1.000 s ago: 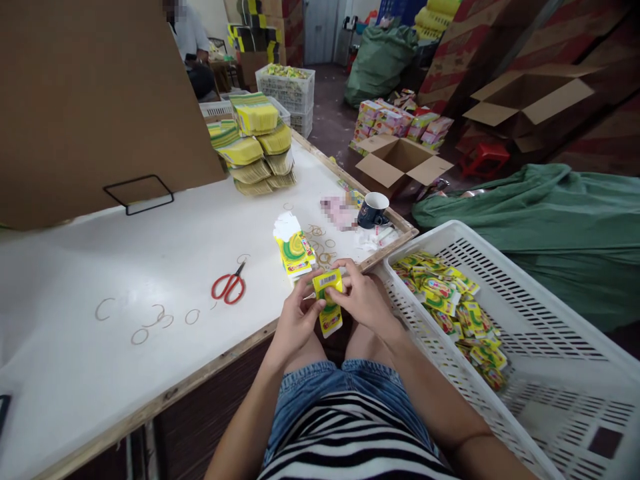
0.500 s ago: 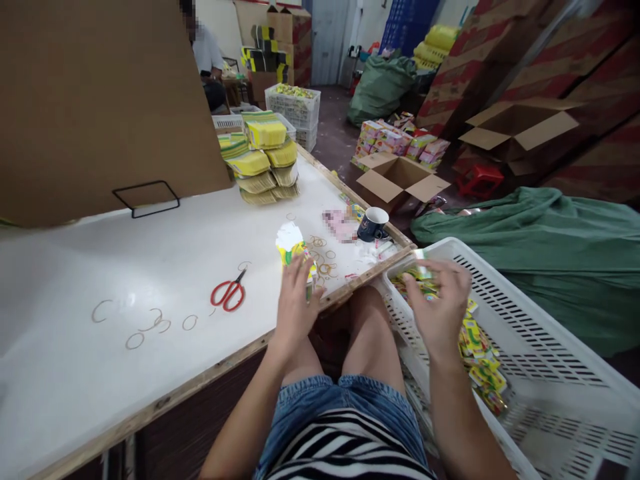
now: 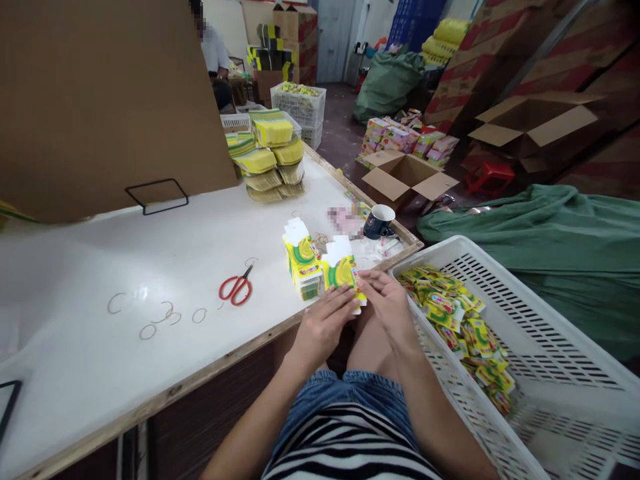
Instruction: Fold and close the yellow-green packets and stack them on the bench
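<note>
Between my two hands is a flat yellow-and-green printed carton (image 3: 341,272) with white flaps at its top, held just over the table's front edge. My left hand (image 3: 323,327) lies with its fingers across the carton's lower part. Along its right side, my right hand (image 3: 387,303) pinches the edge with thumb and fingers. Directly to the left stands a stack of matching flat cartons (image 3: 303,263) on the white table (image 3: 190,240). At my right side, a white plastic basket (image 3: 505,300) contains many small yellow folded cartons (image 3: 445,310).
Red-handled scissors (image 3: 237,290) and several rubber bands (image 3: 149,331) lie on the table. A dark mug (image 3: 379,223) stands near its right corner. Bundled yellow cards (image 3: 270,160) are piled behind. An open cardboard box (image 3: 407,175) and a green sack (image 3: 540,233) are beyond the basket.
My left hand has moved right off the stack, and a carton is now between both hands. My right hand has come left from over the basket to the carton's edge.
</note>
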A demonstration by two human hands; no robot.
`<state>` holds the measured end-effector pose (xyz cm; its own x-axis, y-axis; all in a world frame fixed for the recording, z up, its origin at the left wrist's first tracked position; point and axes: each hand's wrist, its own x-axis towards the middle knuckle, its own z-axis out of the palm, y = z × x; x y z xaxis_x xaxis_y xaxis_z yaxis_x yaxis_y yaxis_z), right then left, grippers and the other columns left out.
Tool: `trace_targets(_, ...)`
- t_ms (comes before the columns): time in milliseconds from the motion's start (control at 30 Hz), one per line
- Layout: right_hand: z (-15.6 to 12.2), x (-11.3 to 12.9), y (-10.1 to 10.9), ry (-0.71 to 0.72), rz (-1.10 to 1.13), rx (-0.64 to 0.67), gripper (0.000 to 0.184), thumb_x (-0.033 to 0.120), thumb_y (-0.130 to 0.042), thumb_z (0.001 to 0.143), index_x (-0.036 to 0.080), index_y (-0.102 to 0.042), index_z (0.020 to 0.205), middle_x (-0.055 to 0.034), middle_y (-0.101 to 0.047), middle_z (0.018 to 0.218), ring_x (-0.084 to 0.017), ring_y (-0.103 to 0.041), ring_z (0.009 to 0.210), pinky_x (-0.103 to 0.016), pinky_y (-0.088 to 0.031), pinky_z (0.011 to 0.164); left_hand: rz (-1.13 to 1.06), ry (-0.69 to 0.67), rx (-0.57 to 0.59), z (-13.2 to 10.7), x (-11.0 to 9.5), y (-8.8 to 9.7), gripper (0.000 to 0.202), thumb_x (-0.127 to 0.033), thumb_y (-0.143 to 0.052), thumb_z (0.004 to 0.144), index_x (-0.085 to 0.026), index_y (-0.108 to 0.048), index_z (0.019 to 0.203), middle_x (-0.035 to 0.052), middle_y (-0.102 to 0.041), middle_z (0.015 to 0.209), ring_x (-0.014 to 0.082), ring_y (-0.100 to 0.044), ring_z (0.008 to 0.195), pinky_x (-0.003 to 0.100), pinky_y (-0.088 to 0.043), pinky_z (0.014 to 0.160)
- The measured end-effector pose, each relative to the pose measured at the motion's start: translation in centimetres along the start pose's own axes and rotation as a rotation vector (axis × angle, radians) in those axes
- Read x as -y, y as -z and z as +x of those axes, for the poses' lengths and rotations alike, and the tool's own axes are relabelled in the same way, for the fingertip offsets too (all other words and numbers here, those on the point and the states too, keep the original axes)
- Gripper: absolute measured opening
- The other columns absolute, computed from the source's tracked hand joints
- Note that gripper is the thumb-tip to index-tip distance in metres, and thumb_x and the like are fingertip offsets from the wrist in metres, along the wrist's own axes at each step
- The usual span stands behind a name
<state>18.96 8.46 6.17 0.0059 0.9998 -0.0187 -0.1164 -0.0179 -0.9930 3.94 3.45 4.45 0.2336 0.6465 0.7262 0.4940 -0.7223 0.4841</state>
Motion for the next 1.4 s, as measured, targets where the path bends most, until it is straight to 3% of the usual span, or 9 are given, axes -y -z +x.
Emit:
trace_targets(100,-1.4,0.1,0.8,0.056,0.012,-0.108,0.036,0.039,-0.079,0.071,0.020,-0.060,0.095,-0.0032,-0.073,0.083,-0.018,-0.069,0.078,-0.031,-0.054,0.076,-0.248,0.174,-0.125,-0.2,-0.8,-0.1,0.053,-0.028,-0.064,0.088,-0.026,-0.048,0.139,0.0126,-0.051,0.145,0.0267,-0.042,0.138,0.049,-0.037,0.114)
trace_targets(200,-2.7,-0.2,0.8,0.021,0.026,0.008,0.033,0.039,-0.076,0.075,0.021,-0.060,0.097,-0.0046,-0.074,0.086,-0.020,-0.070,0.080,-0.034,-0.056,0.076,-0.641,0.516,-0.296,-0.1,-0.8,0.4,0.057,-0.042,-0.060,0.089,-0.026,-0.045,0.142,0.0125,-0.044,0.150,0.0284,-0.039,0.140,0.046,-0.036,0.114)
trace_targets(367,-4.0,-0.3,-0.2,-0.028,0.065,0.152,0.028,0.040,-0.074,0.077,0.021,-0.063,0.094,-0.0069,-0.075,0.090,-0.022,-0.070,0.084,-0.039,-0.057,0.079,-1.160,0.821,-0.071,0.2,-1.2,1.2,0.063,-0.062,-0.065,0.076,-0.017,-0.064,0.120,0.0131,-0.071,0.116,0.0332,-0.062,0.116,0.044,-0.053,0.095)
trace_targets(533,-5.4,0.5,-0.2,0.029,0.031,0.114,0.035,0.043,-0.077,0.073,0.020,-0.066,0.096,-0.0087,-0.074,0.101,-0.024,-0.068,0.095,-0.041,-0.055,0.088,-1.189,0.818,-0.117,-0.1,-2.5,1.1,0.060,-0.053,-0.079,0.067,-0.016,-0.068,0.112,0.0122,-0.074,0.106,0.0316,-0.065,0.109,0.040,-0.053,0.091)
trace_targets(800,-7.7,0.1,0.2,0.029,-0.026,0.118,0.031,0.044,-0.075,0.075,0.018,-0.065,0.087,-0.0046,-0.072,0.080,-0.020,-0.067,0.072,-0.034,-0.057,0.071,-1.006,0.864,-0.295,-1.5,-3.5,-0.4,0.036,-0.044,-0.076,0.074,-0.014,-0.068,0.093,0.0068,-0.076,0.087,0.0240,-0.070,0.090,0.034,-0.055,0.080)
trace_targets(967,-7.8,-0.5,0.3,0.147,-0.195,0.068,0.030,0.045,-0.070,0.079,0.019,-0.060,0.089,-0.0046,-0.069,0.082,-0.018,-0.065,0.071,-0.031,-0.055,0.067,-0.748,0.781,-0.356,-2.0,-4.6,-0.2,0.056,-0.034,-0.073,0.079,-0.022,-0.046,0.127,0.0064,-0.073,0.102,0.0192,-0.070,0.088,0.029,-0.055,0.075)
trace_targets(1133,-7.3,0.5,1.5,0.243,-0.164,0.252,0.056,0.039,-0.069,0.081,0.026,-0.046,0.131,-0.0045,-0.067,0.102,-0.016,-0.063,0.073,-0.030,-0.054,0.068,-0.826,0.710,-0.095,-1.9,-4.9,1.6,0.067,-0.033,-0.069,0.083,-0.026,-0.034,0.140,0.0086,-0.071,0.108,0.0226,-0.070,0.096,0.032,-0.055,0.080)
trace_targets(1267,-6.7,1.8,2.8,0.204,-0.174,0.399,0.036,0.046,-0.063,0.085,0.023,-0.060,0.113,-0.0034,-0.067,0.093,-0.016,-0.063,0.073,-0.028,-0.053,0.065,-0.995,0.720,0.071,-1.5,-4.5,2.7,0.053,-0.029,-0.074,0.079,-0.022,-0.050,0.125,0.0084,-0.073,0.103,0.0232,-0.070,0.093,0.031,-0.056,0.078)
trace_targets(1400,-5.7,2.3,3.6,0.257,-0.283,0.413,0.030,0.047,-0.056,0.090,0.020,-0.066,0.084,-0.0030,-0.065,0.080,-0.017,-0.061,0.074,-0.028,-0.050,0.066,-1.109,0.760,0.122,-1.2,-4.3,2.4,0.042,-0.022,-0.078,0.075,-0.020,-0.054,0.109,0.0068,-0.073,0.099,0.0198,-0.072,0.085,0.028,-0.057,0.073)
